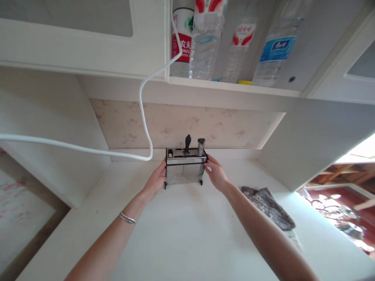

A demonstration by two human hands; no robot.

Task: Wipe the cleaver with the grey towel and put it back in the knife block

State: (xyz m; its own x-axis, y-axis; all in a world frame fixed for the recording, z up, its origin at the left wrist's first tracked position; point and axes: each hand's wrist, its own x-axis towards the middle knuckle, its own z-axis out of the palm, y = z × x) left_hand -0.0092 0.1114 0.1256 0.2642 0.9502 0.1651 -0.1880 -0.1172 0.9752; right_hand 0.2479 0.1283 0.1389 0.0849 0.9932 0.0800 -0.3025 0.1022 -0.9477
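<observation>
A knife holder (184, 172) with a see-through body and a slotted metal top stands at the back of the white counter, near the wall. A black handle (188, 143) sticks up from a slot in its top, and a second, patterned handle (200, 146) rises at its right end. My left hand (158, 176) presses against the holder's left side, its fingers partly hidden. On the opposite side, my right hand (215, 171) grips the right edge with bent fingers. The holder is upright between both hands.
A dark, crumpled cloth (271, 207) lies on the counter (187, 242) to the right of my right forearm. Overhead, an open cabinet shelf (234, 86) holds several plastic bottles (206, 47). A white cable (143, 105) hangs in front on the left.
</observation>
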